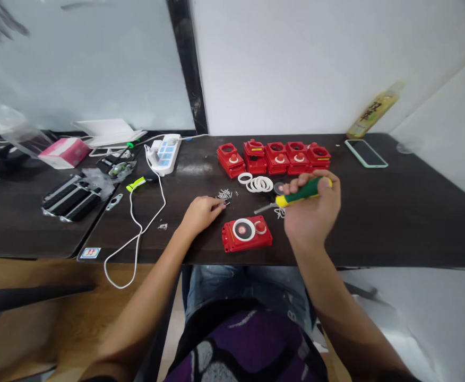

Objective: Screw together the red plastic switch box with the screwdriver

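From here I see a row of housings behind the push-button box, rings between them, loose screws behind-left, and a phone far behind-right.

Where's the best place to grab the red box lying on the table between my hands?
Probably take the red box by its two long sides, coming down from above with your left hand, since your right hand is holding the screwdriver. The box lies flat and its straight sides give an easy grip. Keep your fingers off the white ring and red button on top.
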Demonstrator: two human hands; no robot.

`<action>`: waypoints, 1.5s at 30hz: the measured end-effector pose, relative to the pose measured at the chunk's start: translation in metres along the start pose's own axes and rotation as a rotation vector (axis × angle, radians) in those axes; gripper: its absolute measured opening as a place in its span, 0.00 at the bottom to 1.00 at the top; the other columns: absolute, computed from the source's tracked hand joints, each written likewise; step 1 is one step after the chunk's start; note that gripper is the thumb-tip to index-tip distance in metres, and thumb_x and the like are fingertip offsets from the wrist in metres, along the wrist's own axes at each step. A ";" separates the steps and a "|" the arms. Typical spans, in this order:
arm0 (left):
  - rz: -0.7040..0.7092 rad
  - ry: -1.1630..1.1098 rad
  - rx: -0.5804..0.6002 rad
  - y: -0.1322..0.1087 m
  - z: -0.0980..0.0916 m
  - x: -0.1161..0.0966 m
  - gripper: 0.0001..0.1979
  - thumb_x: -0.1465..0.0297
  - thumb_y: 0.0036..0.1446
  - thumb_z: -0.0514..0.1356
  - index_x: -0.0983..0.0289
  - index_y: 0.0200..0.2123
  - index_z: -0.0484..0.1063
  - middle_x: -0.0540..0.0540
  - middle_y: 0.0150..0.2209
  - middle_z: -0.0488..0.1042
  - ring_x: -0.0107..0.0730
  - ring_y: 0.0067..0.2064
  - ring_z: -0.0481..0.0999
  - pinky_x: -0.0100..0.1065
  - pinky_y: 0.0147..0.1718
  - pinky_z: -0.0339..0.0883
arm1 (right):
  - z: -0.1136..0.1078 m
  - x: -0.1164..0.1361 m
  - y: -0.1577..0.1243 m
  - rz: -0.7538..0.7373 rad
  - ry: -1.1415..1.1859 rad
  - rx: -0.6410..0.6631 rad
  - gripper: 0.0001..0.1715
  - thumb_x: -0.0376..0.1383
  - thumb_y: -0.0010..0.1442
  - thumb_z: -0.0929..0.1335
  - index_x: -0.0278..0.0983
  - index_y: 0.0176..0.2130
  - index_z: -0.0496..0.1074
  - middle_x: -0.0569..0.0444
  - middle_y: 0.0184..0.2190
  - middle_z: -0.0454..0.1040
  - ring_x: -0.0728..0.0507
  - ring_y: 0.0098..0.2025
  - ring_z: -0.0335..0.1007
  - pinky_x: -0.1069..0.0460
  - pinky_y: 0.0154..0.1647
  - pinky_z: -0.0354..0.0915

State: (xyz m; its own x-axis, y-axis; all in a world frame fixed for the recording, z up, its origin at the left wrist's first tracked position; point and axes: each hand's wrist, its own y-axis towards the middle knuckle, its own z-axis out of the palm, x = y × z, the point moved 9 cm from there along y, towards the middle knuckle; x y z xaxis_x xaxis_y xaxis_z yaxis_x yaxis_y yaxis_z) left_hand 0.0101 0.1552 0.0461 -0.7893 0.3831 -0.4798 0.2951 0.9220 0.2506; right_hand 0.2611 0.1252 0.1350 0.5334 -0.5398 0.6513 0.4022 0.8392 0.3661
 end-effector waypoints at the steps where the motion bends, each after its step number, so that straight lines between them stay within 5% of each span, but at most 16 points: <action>1: -0.005 0.039 0.036 0.002 0.003 0.003 0.09 0.68 0.68 0.64 0.57 0.45 0.85 0.56 0.43 0.87 0.42 0.42 0.84 0.39 0.45 0.73 | -0.009 0.005 0.000 0.021 -0.020 -0.002 0.03 0.37 0.66 0.69 0.41 0.40 0.73 0.58 0.29 0.71 0.49 0.30 0.68 0.51 0.34 0.68; 8: 0.023 0.141 -0.055 0.010 0.015 0.012 0.07 0.64 0.65 0.67 0.58 0.39 0.86 0.55 0.32 0.84 0.41 0.37 0.81 0.39 0.41 0.71 | -0.083 0.016 -0.022 0.200 -0.189 -0.082 0.07 0.40 0.63 0.71 0.41 0.40 0.73 0.57 0.28 0.72 0.48 0.28 0.67 0.52 0.31 0.67; 14: 0.054 -0.050 -0.187 0.003 -0.001 0.010 0.09 0.62 0.65 0.66 0.58 0.40 0.85 0.54 0.28 0.81 0.38 0.31 0.78 0.38 0.36 0.70 | -0.098 -0.008 -0.046 0.297 -0.257 -0.053 0.08 0.42 0.66 0.71 0.42 0.42 0.71 0.59 0.29 0.72 0.48 0.28 0.70 0.51 0.30 0.68; 18: -0.050 -0.379 -0.310 -0.029 -0.021 -0.003 0.12 0.60 0.67 0.64 0.60 0.43 0.83 0.54 0.34 0.83 0.34 0.32 0.78 0.35 0.36 0.73 | -0.113 -0.014 -0.044 0.208 -0.362 -0.138 0.14 0.47 0.67 0.71 0.42 0.47 0.69 0.59 0.29 0.75 0.47 0.29 0.75 0.51 0.31 0.69; 20: -0.005 -0.451 -0.268 -0.046 -0.020 -0.025 0.15 0.58 0.64 0.67 0.59 0.50 0.81 0.57 0.45 0.83 0.39 0.43 0.82 0.38 0.42 0.76 | -0.123 -0.017 -0.044 0.189 -0.451 -0.181 0.17 0.49 0.68 0.70 0.42 0.47 0.68 0.59 0.30 0.76 0.47 0.28 0.75 0.51 0.32 0.69; 22: 0.059 -0.432 -0.149 -0.061 -0.009 -0.049 0.31 0.55 0.56 0.74 0.56 0.61 0.75 0.61 0.60 0.78 0.50 0.58 0.79 0.48 0.55 0.76 | -0.129 -0.018 -0.045 0.184 -0.607 -0.189 0.18 0.51 0.68 0.70 0.41 0.47 0.68 0.59 0.29 0.76 0.47 0.27 0.74 0.51 0.32 0.68; 24: 0.071 -0.395 -0.115 -0.072 -0.001 -0.062 0.44 0.54 0.49 0.78 0.54 0.67 0.69 0.63 0.65 0.72 0.56 0.65 0.73 0.55 0.63 0.70 | -0.128 -0.018 -0.045 0.173 -0.835 -0.146 0.20 0.53 0.67 0.69 0.40 0.44 0.69 0.57 0.28 0.76 0.45 0.28 0.73 0.50 0.33 0.67; 30: 0.042 -0.383 -0.164 -0.076 0.014 -0.059 0.47 0.61 0.51 0.77 0.52 0.71 0.62 0.62 0.64 0.74 0.54 0.64 0.75 0.55 0.63 0.71 | -0.114 -0.019 -0.046 0.101 -1.276 0.054 0.20 0.53 0.67 0.68 0.38 0.40 0.75 0.52 0.31 0.78 0.42 0.33 0.72 0.47 0.38 0.66; 37: -0.011 -0.542 -0.259 -0.082 0.017 -0.046 0.45 0.61 0.51 0.78 0.53 0.70 0.64 0.62 0.60 0.78 0.52 0.60 0.80 0.54 0.61 0.73 | -0.093 -0.018 -0.053 -0.149 -1.382 0.314 0.09 0.40 0.66 0.68 0.39 0.37 0.75 0.47 0.38 0.79 0.38 0.43 0.76 0.43 0.50 0.70; 45: -0.050 -0.872 -0.386 -0.074 0.010 -0.036 0.49 0.56 0.47 0.79 0.58 0.69 0.65 0.64 0.57 0.80 0.51 0.58 0.81 0.52 0.63 0.73 | -0.089 -0.026 -0.059 -0.167 -1.452 0.394 0.09 0.37 0.68 0.66 0.39 0.37 0.73 0.48 0.38 0.76 0.38 0.43 0.73 0.43 0.49 0.69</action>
State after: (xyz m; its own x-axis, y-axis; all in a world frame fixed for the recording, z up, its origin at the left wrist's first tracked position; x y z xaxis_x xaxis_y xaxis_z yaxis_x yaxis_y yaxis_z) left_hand 0.0220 0.0741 0.0369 -0.0706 0.3945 -0.9162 -0.0491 0.9160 0.3982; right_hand 0.2899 0.0842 0.0373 -0.7673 -0.2934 0.5702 0.0371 0.8674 0.4962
